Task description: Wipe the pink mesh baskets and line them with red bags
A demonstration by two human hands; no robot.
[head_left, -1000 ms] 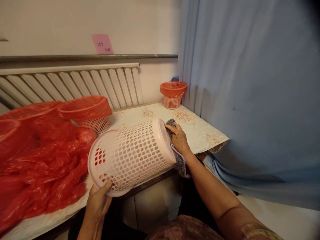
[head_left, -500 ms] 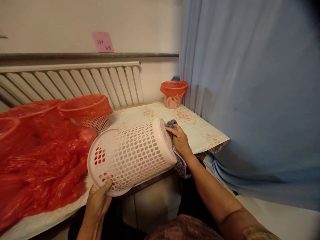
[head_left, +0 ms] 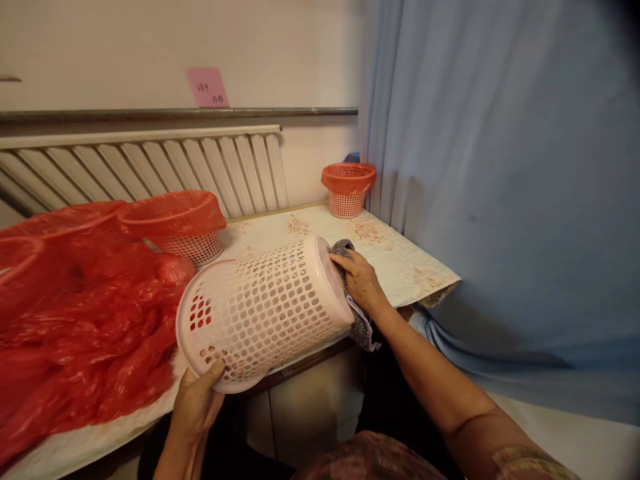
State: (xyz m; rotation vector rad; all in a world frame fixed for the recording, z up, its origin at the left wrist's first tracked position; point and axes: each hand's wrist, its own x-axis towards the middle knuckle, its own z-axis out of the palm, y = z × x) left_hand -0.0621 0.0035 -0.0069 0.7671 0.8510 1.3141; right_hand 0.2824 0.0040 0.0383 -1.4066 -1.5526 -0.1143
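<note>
The basket [head_left: 270, 307] lies on its side at the front edge of the table [head_left: 400, 267], mouth to the left, base [head_left: 334, 280] to the right. Its lower side overhangs that edge; whether the table bears any weight cannot be told.

The left hand [head_left: 196, 400] grips the basket's rim [head_left: 181, 327]: the thumb presses the outer wall, while the fingers are mostly hidden beneath. The right hand [head_left: 364, 283] holds a grey cloth [head_left: 361, 327] against the base. Its fingers bend over the cloth, slightly parted, with one digit laid straight on the plastic.

The step appears to be wiping the base. For even contact, spread the cloth flat under the fingers, follow the raised edge of the base, and press only as hard as the rim grip can resist. Gather the loose corner hanging below the base, as it could fold under or drag.

Left of the basket, a heap of red bags [head_left: 100, 347] comes close to the rim, so a swing that way would probably snag. A lined basket [head_left: 175, 223] stands just behind. Behind and right of the basket, the flowered tabletop offers room to turn, as far as the small basket [head_left: 347, 190] and blue curtain [head_left: 500, 200].
</note>
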